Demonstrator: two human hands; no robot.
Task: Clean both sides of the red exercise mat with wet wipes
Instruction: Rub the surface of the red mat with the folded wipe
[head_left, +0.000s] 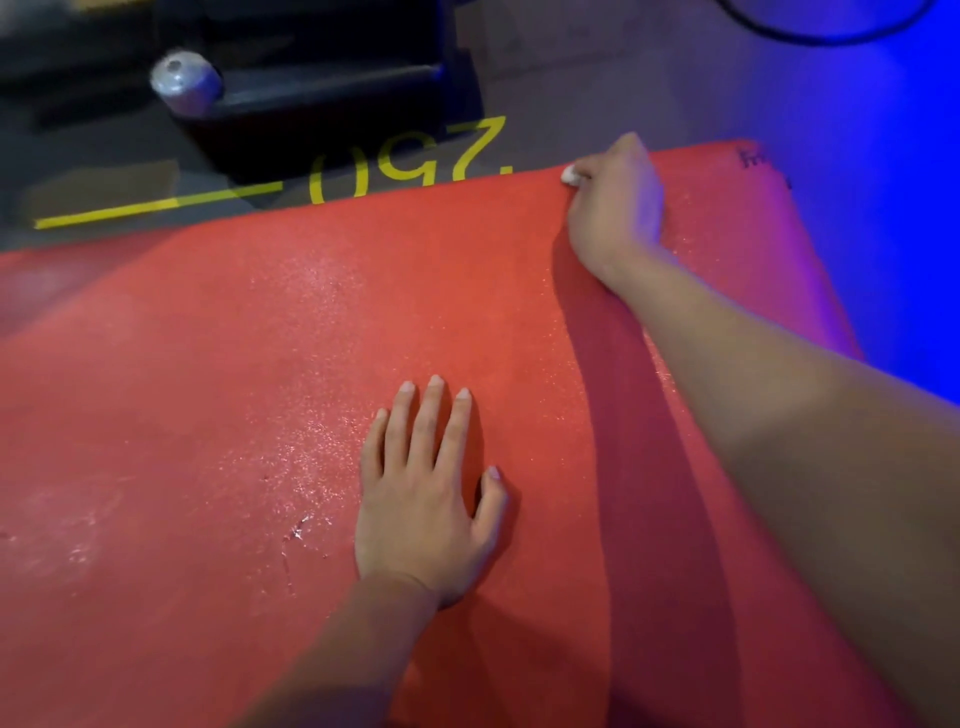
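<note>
The red exercise mat (218, 395) lies flat on the floor and fills most of the view; patches of it glisten wet. My left hand (426, 504) rests flat on the mat near its middle, fingers spread, holding nothing. My right hand (615, 200) reaches to the mat's far edge and is closed on a small white wet wipe (570, 174), of which only a bit shows past the fingers. The wipe presses against the mat's far edge.
Grey floor beyond the mat carries yellow tape and yellow numerals (415, 161). A black piece of gym equipment (322, 93) with a silver bar end (184, 83) stands at the back left. Blue light floods the floor at right. Black lettering marks the mat's far right corner (756, 158).
</note>
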